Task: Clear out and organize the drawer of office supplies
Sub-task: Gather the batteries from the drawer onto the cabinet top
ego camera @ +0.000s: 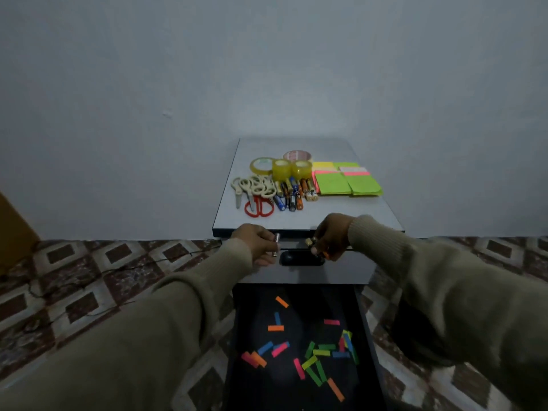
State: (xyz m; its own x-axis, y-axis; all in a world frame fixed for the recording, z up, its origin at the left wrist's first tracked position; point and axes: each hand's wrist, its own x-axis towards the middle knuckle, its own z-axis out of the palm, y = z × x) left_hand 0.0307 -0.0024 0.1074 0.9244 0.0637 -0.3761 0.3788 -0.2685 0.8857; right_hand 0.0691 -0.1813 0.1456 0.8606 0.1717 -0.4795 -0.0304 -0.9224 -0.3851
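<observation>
Left hand (257,244) pinches a small silver battery (276,245), held roughly upright, fingers curled round it. Right hand (329,239) grips a small cluster of batteries (312,242), gold ends facing left toward the other hand; exact count too small to tell. Both hands sit level with the front edge of the cabinet top (341,215), just in front of the closed upper drawer and its dark handle recess (302,258). Key relation: the battery row (292,192) already on the top lies up and away from both hands, slightly left of centre, so the left hand is a bit nearer. Batteries in that row lie flat, long axes running front to back, packed side by side, mixed blue, orange and gold. Judging by that, the ones in hand probably need laying down on the same axis at the near end of the row. Left of the row: scissors (255,192), cream handles plus one red pair. Behind: tape rolls (281,167). Right: sticky note pads (347,180), green, pink, yellow. Below the hands the open lower drawer (367,321) has a dark floor with coloured paper strips (314,351) scattered loose, so clearing isn't done.
</observation>
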